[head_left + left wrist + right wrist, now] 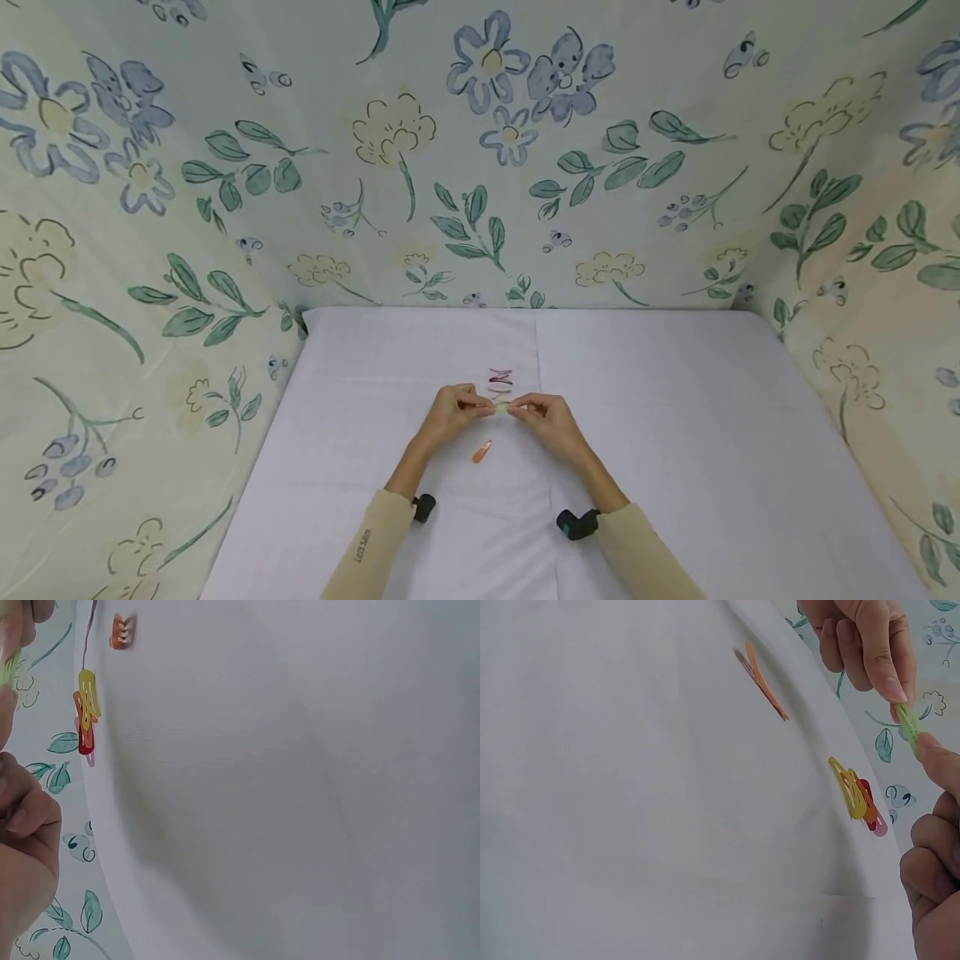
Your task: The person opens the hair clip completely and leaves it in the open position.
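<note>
Between my two hands is a light green snap hair clip, held above the table just in front of the other clips. My left hand pinches one end of it with thumb and fingertips. The opposite end is pinched by my right hand, and fingertips cover part of the clip on both sides. An orange hair clip lies alone on the cloth, nearer to me than the hands. Past the hands, a small group of clips lies close together, with a yellow clip and a pink clip among them.
A white cloth with a few creases covers the table. Floral curtains hang behind it and at both sides. Each wrist wears a small black camera, such as the right camera.
</note>
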A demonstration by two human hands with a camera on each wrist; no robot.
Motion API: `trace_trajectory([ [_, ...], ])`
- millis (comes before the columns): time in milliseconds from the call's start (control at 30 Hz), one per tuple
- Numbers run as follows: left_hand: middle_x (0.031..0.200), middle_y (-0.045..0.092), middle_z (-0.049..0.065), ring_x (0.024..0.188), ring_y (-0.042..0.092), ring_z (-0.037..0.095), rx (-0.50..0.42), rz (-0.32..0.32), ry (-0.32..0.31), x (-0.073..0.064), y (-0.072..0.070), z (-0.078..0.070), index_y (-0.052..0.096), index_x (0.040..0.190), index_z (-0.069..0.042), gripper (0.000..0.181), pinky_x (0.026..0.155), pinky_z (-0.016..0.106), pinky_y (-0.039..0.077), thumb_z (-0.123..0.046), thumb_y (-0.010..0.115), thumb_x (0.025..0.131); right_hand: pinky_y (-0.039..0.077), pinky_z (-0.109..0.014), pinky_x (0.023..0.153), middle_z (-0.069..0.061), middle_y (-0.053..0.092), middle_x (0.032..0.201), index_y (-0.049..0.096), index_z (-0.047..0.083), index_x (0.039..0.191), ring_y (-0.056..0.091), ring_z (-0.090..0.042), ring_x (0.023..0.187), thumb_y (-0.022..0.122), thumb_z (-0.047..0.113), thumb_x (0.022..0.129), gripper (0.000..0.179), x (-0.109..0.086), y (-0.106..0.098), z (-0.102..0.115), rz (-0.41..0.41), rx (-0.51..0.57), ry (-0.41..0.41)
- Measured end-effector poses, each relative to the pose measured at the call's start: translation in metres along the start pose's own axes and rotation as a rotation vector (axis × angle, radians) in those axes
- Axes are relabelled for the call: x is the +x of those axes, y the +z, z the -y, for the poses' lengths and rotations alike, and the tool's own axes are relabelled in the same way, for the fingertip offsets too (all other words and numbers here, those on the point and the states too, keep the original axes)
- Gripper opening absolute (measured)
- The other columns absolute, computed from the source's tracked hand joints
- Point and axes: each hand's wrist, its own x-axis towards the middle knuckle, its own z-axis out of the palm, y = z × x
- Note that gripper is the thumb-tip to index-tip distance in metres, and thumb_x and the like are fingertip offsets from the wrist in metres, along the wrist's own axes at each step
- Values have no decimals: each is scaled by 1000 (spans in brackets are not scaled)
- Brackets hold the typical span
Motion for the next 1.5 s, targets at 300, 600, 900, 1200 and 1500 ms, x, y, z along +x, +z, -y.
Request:
trace_trajectory([
  [300,65,44,-1,60,38,5,-23,-14,-22,-2,-1,0,83,99,-6,18,57,18,36,-13,87,83,33,-18,52,-4,51,59,81,5,101,33,1,53,77,14,93,13,-1,-3,-5,-8,47,-62],
  [600,64,45,-2,59,37,4,8,-46,-5,-2,0,1,83,101,-4,21,56,17,33,-10,87,81,33,-17,50,-3,50,57,82,4,100,34,1,53,79,12,91,12,1,0,-10,-58,64,-100],
  [900,65,53,4,59,41,4,9,-46,-6,-3,1,1,83,101,-4,22,55,17,34,-10,88,80,36,-17,54,-19,58,63,82,4,100,37,0,56,79,12,91,12,0,1,-9,-72,57,-104],
  [1200,62,54,1,57,41,3,59,-85,-6,-2,4,3,83,93,-8,14,53,18,34,-9,89,80,34,-18,54,-7,51,59,82,5,99,36,-1,57,80,9,89,11,2,3,-13,-101,46,-148],
  [1500,61,51,-7,57,41,2,289,-62,-38,-1,7,4,83,96,-12,13,54,18,34,-16,87,83,30,-17,51,8,44,56,84,10,92,35,1,53,82,11,88,4,7,9,-22,-129,-109,-62],
])
